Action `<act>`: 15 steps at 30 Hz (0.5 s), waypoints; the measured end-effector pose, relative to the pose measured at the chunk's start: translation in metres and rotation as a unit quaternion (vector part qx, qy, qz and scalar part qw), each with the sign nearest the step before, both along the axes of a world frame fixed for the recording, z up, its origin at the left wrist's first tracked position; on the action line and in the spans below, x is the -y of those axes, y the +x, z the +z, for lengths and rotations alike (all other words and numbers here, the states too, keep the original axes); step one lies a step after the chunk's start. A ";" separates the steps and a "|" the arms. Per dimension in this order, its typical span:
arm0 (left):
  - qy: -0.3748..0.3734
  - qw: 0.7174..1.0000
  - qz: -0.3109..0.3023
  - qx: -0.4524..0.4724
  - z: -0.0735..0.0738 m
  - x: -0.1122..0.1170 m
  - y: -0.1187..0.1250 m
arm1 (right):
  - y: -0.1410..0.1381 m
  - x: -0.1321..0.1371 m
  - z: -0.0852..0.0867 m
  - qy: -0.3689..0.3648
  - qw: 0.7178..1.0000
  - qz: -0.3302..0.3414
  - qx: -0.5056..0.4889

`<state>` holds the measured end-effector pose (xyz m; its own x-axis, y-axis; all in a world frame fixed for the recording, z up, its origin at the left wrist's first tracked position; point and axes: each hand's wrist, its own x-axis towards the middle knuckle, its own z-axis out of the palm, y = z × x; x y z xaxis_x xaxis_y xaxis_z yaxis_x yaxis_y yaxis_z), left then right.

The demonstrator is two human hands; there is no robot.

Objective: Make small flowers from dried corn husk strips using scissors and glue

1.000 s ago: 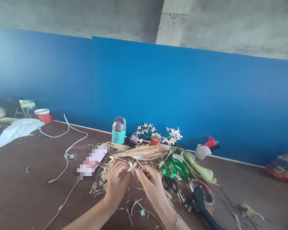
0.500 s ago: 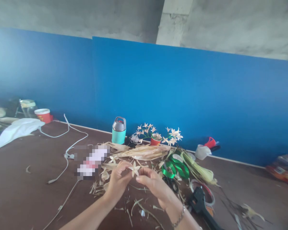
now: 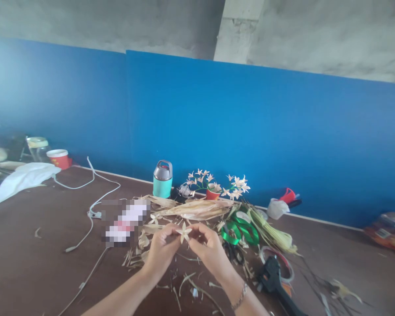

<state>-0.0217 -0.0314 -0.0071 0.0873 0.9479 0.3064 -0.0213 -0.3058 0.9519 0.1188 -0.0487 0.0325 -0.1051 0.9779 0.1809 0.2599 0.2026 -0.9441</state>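
Since the frame half a second ago, the right hand [image 3: 210, 248] has been drawn in closer to the left hand [image 3: 161, 250], with its fingertips raised to the level of the small straw flower [image 3: 184, 231]. The flower itself has barely shifted.

The flower is held between the two hands, just above the table and in front of the person. It is pinched from both sides. The left thumb and forefinger are closed on its left side, with the other fingers curled loosely under. The right thumb and forefinger appear closed on its right side, with the palm turned inward. Neither hand is nearer than the other, as both touch it. The pale pointed petals fan upward and away from the person; whatever stem there may be is hidden behind the fingers. Both forearms come up from the lower edge and converge at the flower. A bracelet [image 3: 239, 297] is worn on the right wrist.

Just beyond the fingertips, a heap of dry husks [image 3: 197, 208] lies across the brown table [image 3: 36, 272], with trimmings scattered beneath the hands. To the right of the right hand, loops of green ribbon [image 3: 240, 230] lie touching the husks, with dark scissors [image 3: 232, 252] beside them and a black glue gun [image 3: 273, 276] nearer the person. Farther beyond the husks, a teal flask [image 3: 163, 179] and a small red pot of finished flowers [image 3: 212, 193] stand against the blue wall [image 3: 283, 140]. Well to the left of the left hand, a white cable [image 3: 92, 206] trails over the table.
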 end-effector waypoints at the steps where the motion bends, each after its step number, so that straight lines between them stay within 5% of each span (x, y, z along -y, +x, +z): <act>1: -0.007 1.000 -0.004 0.004 -0.001 0.000 0.001 | 0.000 0.000 -0.001 0.011 1.000 -0.006 0.006; 15: -0.017 0.999 -0.024 -0.033 0.007 0.002 0.003 | -0.001 -0.003 -0.016 0.030 0.999 -0.044 -0.011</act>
